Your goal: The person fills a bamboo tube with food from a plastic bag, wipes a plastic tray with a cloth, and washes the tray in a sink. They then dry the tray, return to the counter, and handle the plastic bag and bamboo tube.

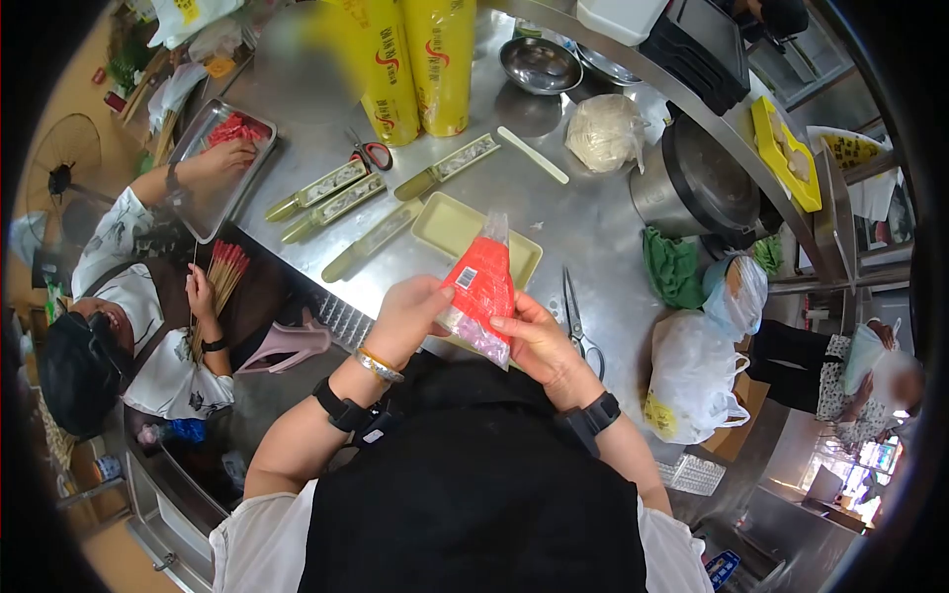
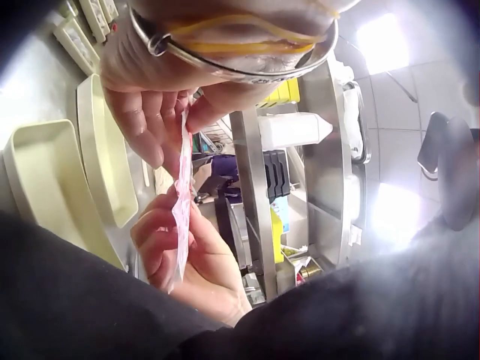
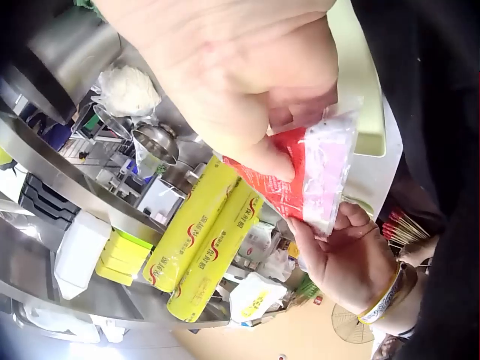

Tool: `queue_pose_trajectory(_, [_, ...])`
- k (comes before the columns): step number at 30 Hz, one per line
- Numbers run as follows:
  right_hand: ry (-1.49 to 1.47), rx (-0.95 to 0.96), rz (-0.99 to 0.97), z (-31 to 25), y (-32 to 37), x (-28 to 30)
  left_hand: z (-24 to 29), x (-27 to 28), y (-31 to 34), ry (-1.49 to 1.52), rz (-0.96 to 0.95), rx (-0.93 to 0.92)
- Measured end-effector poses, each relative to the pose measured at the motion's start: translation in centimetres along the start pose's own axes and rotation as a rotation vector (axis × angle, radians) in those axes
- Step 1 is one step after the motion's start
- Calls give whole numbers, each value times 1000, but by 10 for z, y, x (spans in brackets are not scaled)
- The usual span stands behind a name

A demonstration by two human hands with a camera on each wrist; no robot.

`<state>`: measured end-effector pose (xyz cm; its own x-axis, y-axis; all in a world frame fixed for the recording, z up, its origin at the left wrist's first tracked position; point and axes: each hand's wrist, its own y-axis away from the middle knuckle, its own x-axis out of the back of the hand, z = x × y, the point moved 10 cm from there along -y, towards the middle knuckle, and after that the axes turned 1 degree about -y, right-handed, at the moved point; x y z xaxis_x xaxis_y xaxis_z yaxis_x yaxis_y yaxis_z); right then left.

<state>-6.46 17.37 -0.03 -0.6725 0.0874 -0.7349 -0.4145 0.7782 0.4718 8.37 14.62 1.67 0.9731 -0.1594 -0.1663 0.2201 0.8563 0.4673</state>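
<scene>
A red plastic packet [image 1: 486,277] with a white barcode label and clear ends is held up over the counter's front edge. Pale pink contents show through its lower end. My left hand [image 1: 407,314] pinches its left edge between thumb and fingers. On the other edge my right hand [image 1: 544,348] grips it, thumb lying across the front. From the left wrist the packet [image 2: 182,202] appears edge-on and thin between both hands. Just behind it sits a shallow pale-green tray [image 1: 435,222], partly covered by the packet. A second similar tray [image 2: 45,180] shows in the left wrist view.
Large scissors [image 1: 570,301] lie right of the tray. Several green-handled moulds [image 1: 336,206] and red-handled scissors [image 1: 374,154] are at the left. Yellow film rolls [image 1: 440,69] stand behind. White bags [image 1: 692,376] sit at right. Another person's hand [image 1: 229,156] reaches into a metal tray [image 1: 213,212].
</scene>
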Motion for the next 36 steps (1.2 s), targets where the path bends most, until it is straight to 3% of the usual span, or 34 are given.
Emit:
queue_pose_trajectory(2, [28,11,-7,0,4,-6,1,-3,3,-15,-11,5])
queue_pose_trajectory(4, [33,40,-9,3,4,-4,5,-15,6,-227,-103,-16])
queue_pose_trajectory(8, [-8,38,-67,13,3,-15,-5,-16,8,-220,-150,28])
queue_pose_trajectory(10, [-6,31,-38,29,-1,-13,24,-9,12,-278,-28,-197])
queue_pose_trajectory(12, [-25,3,-76,37,5,-36,47,-3,29,-549,77,-270])
queue_pose_trajectory(17, [-96,-30,-165,57,14,-53,36,20,56,-518,76,-206])
queue_pose_trajectory(23, [-55,-80,-227,72,21,-52,31,6,59,-479,-6,-159])
queue_pose_trajectory(25, [-80,-55,-149,71,20,-46,33,-4,53,-628,-10,-117])
queue_pose_trajectory(27, [-145,-47,-112,67,21,-43,34,-19,40,-784,-115,-220])
queue_pose_trajectory(34, [-237,123,66,47,15,-12,22,-41,23,-759,-193,-288])
queue_pose_trajectory(36, [-229,139,92,45,14,-14,15,-41,25,-803,-229,-209])
